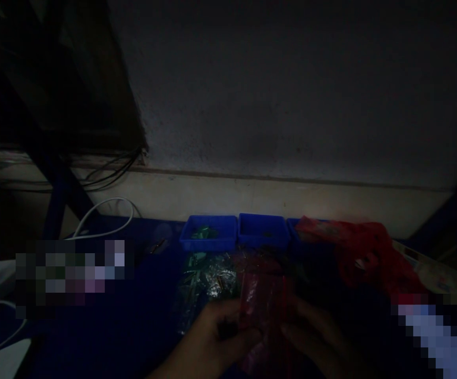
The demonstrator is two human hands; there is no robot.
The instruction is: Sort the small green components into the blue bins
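A translucent pink plastic bag (263,310) is held upright in front of me at the bottom centre. My left hand (216,337) grips its left side, with the thumb lying across the front. At the right edge, my right hand (318,331) closes on the same bag, thumb in front and fingers partly behind it. Dim light hides the bag's contents. Just beyond my left hand lie clear and greenish plastic packets (208,279) with small shiny pieces, some covered by the pink bag.
Three blue bins (208,245) line the wall; the left one contains green pieces. Red plastic bags (370,258) drape over the right bin. A white cable (105,232) loops on the left of the blue table (145,316). A cardboard box (445,271) stands far right.
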